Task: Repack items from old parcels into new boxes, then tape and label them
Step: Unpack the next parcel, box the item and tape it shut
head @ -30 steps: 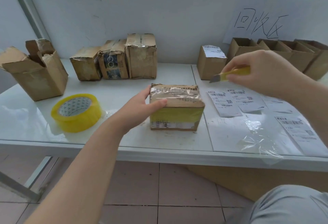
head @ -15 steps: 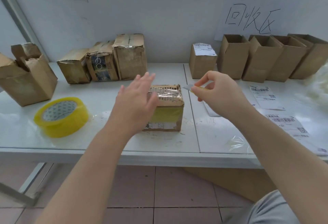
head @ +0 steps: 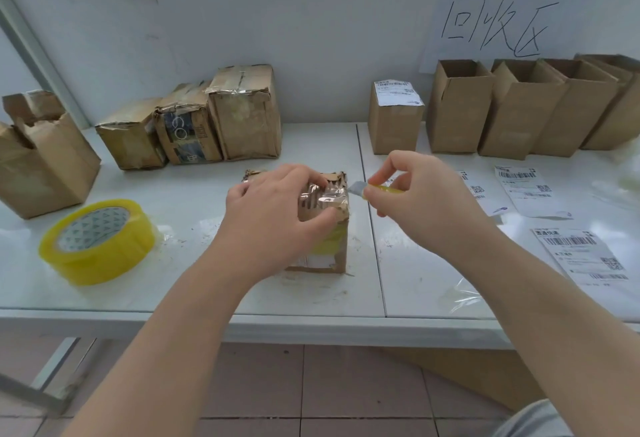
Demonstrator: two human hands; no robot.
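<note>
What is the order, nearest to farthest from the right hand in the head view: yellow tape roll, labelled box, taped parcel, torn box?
1. taped parcel, just left of the right hand
2. labelled box, behind it at the back
3. yellow tape roll, well off to the left
4. torn box, at the far left

A white table (head: 194, 291) carries a taped parcel (head: 325, 208) at its middle. Left of it sits a yellow tape roll (head: 97, 242), behind it worn parcels (head: 194, 125) and open boxes (head: 519, 111), right of it printed labels (head: 581, 256).
</note>
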